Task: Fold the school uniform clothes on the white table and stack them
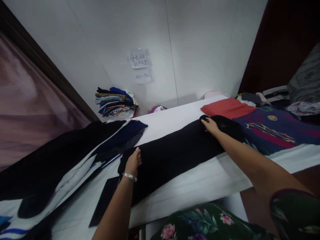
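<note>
Both arms [116, 206] cross the near edge of the table [175, 116]; left hand [134, 162] curls, right hand [210, 126] pinches, nearer the far edge.

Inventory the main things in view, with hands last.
Black garment: 1, black, across the table
Table: 1, white, beneath
Draped clothes: several, black, navy, white, left
Folded stack: 1, multicoloured, by the wall
Red garment: 1, red, right
Patterned garment: 1, dark blue, right
Other clothes: several, mixed, far right
Paper signs: 2, white, on the wall
Curtain: 1, pink, left
Bracelet: 1, silvery, left wrist
Left hand: 1, bare, black garment's left end
Right hand: 1, bare, black garment's right part
</note>
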Demonstrator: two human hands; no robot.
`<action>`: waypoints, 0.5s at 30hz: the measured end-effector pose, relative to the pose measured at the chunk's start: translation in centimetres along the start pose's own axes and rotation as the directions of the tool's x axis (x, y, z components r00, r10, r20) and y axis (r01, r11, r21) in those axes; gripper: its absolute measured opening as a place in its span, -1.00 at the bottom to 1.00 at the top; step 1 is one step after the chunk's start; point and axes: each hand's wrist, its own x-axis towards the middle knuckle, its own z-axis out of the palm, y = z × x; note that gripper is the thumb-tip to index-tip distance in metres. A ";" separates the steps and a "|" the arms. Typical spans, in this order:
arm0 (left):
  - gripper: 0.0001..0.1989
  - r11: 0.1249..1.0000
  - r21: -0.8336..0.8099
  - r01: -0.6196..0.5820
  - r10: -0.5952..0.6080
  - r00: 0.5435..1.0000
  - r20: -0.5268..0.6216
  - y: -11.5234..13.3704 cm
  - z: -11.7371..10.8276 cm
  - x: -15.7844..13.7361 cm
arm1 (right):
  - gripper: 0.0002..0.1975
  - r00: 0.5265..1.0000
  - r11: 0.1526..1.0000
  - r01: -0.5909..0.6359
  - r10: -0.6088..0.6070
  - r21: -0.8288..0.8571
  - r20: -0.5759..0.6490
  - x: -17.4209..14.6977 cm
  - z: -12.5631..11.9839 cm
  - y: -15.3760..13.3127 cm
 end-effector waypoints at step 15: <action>-0.60 0.919 -0.370 -0.137 0.175 0.982 0.070 2.0 -0.1 -1.5 | -0.63 0.973 0.967 -0.193 0.166 0.166 0.160 -1.7 0.7 -0.1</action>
